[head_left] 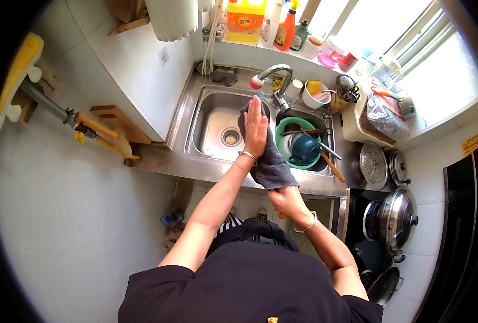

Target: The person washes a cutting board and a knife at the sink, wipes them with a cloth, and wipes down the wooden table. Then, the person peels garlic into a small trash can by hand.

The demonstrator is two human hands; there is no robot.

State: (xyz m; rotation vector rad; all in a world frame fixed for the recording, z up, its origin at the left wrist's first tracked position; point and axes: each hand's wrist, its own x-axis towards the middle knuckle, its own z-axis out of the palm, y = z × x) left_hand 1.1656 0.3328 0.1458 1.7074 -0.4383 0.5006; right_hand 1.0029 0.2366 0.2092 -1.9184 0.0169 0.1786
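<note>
A dark grey cloth stretches at a slant over the divider and front rim of the steel double sink. My left hand lies flat along the cloth's upper part, fingers straight and together. At its lower end, my right hand is closed in a fist just under the cloth's edge. A small brown piece shows below that fist; what the fingers grip is hidden. In the right basin sits a green basin with a dark teal pot, a white bowl and wooden-handled utensils.
The faucet rises behind the sink. Cleaning bottles line the window sill. A white bowl with a sponge and a utensil holder stand back right. Lidded pots are at the right; a wooden board leans left.
</note>
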